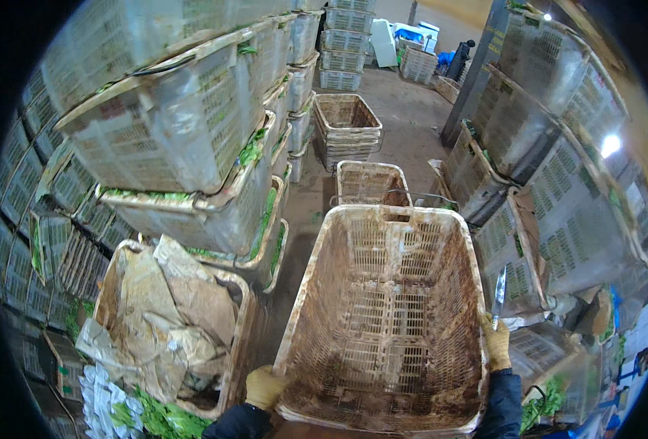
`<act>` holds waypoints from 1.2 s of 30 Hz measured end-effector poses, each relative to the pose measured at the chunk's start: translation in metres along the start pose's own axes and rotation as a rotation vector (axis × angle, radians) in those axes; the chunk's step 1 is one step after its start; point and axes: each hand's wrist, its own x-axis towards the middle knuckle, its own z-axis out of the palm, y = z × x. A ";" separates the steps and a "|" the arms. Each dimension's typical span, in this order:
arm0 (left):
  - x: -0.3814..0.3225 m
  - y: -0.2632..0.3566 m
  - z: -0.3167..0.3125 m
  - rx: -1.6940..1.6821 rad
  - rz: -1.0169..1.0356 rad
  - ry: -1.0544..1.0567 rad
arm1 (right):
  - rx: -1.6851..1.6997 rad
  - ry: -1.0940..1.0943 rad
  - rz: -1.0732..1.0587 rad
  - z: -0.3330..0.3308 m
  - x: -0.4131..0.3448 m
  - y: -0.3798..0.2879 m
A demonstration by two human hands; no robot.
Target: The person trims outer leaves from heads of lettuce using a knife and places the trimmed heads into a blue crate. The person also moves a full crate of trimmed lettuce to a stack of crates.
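Observation:
A large, dirt-stained plastic crate fills the space in front of me, its slotted inside bare of goods. My left hand, in a tan glove, grips the crate's near left rim. On the right rim is my right hand, gloved the same way. It also grasps a knife, whose shiny blade points up and away from me; the handle is mostly hidden by the fingers. Just beyond the large crate's far rim sits a smaller-looking crate, partly covered by it.
At left, a crate holds crumpled brown paper, beside leafy greens. Tall stacks of white crates rise on the left, others on the right. Ahead, nested crates stand on the floor, near a post.

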 end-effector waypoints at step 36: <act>0.617 0.298 0.293 0.250 0.250 0.009 | 0.146 -0.096 0.076 0.288 0.193 0.209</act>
